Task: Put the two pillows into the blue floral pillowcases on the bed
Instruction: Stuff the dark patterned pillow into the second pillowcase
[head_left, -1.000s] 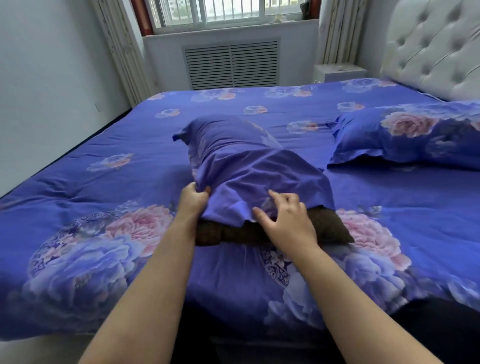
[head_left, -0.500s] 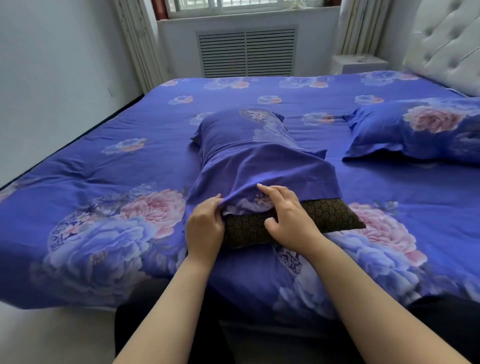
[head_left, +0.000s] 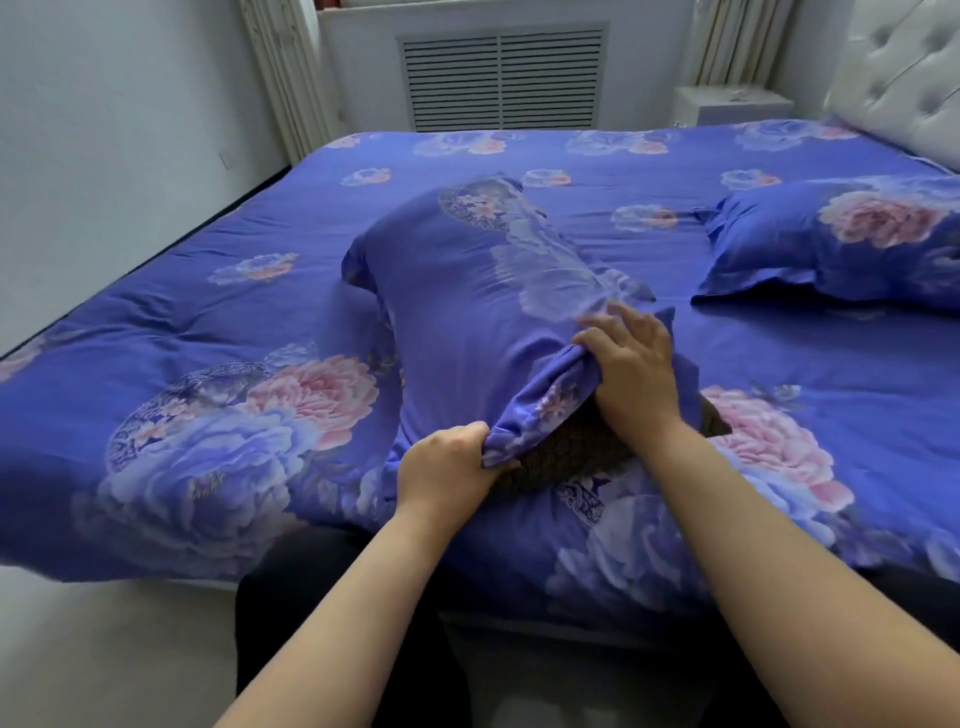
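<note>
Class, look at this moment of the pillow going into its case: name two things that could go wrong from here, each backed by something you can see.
1. The dark pillow still sticks out of the pillowcase; the left hand grips only one bunched bit of hem, so pulling may wrinkle or twist the case.
2. The right hand lies on the case near its mouth, so it could pin the fabric and stall the pull.

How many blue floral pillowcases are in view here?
2. One blue floral pillowcase lies mid-bed, its open end gripped by the left hand and right hand over a dark brown pillow. The other, filled pillowcase lies by the headboard.
</note>
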